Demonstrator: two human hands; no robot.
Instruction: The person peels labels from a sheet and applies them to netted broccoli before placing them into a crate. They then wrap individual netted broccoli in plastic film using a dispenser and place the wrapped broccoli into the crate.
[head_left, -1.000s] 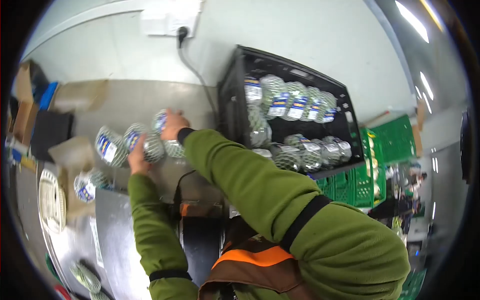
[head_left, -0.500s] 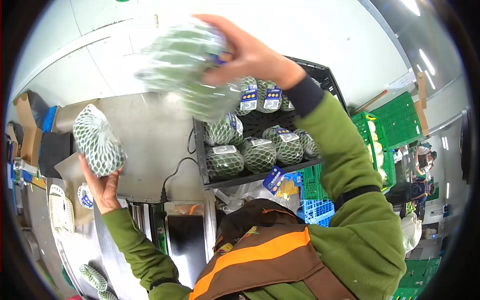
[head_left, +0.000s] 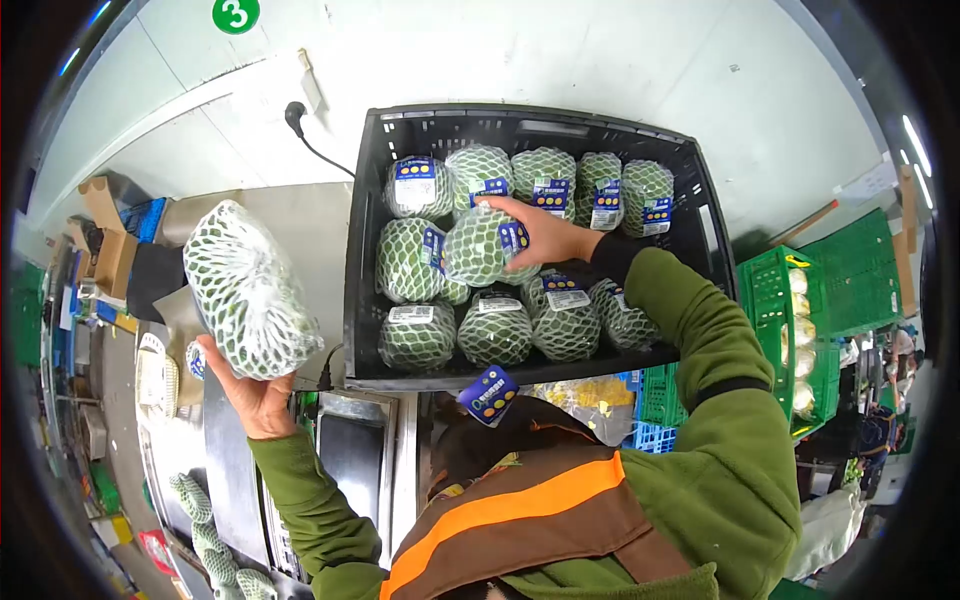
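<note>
My left hand (head_left: 258,398) holds up a long green melon (head_left: 250,295) in a white foam net, gripping its lower end over the steel worktop. Inside the black crate (head_left: 460,381), my right hand (head_left: 548,238) has its fingers around a rounder foam-netted melon (head_left: 474,248) with a blue label. That melon is in the middle row, beside another netted melon (head_left: 404,262). Several more netted melons with blue and white labels stand in the back row, such as one melon (head_left: 545,178), and in the front row (head_left: 494,333). My fingers partly cover the held melon's label.
A plug and cable (head_left: 296,118) hang from the white wall behind the crate. Green crates (head_left: 775,330) with pale produce stand to the right. At lower left lie several netted pieces (head_left: 215,550) and a pale basket (head_left: 155,380). A cardboard box (head_left: 112,250) sits far left.
My right hand has lowered its melon from above the crate's left side into the middle row. My left hand still holds its melon, now nearer the camera. The view has shifted.
</note>
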